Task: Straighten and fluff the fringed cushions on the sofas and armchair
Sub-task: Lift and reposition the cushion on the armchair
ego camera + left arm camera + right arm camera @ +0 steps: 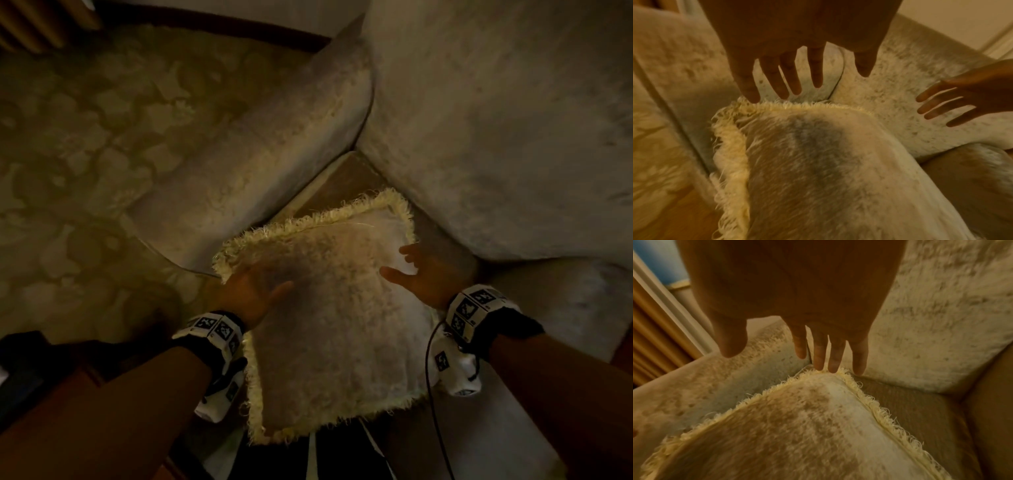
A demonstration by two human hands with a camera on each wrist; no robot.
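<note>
Head view: fringed cushion [329,308] between spread hands.

Dim warm light, soft motion blur throughout, dark corners, wide-angle bending at edges

Dim room, patterned carpet [85,137]

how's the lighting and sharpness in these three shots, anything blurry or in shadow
Head view: dim, warm light; left hand casts a dark shadow on the cream fringed cushion, and the frame corners fall dark. Left wrist view: soft, yellow-tinted, with streaky motion blur on the cushion pile. Right wrist view: right hand is a backlit dark shape, and the pale velvety sofa back is smeared.
</note>
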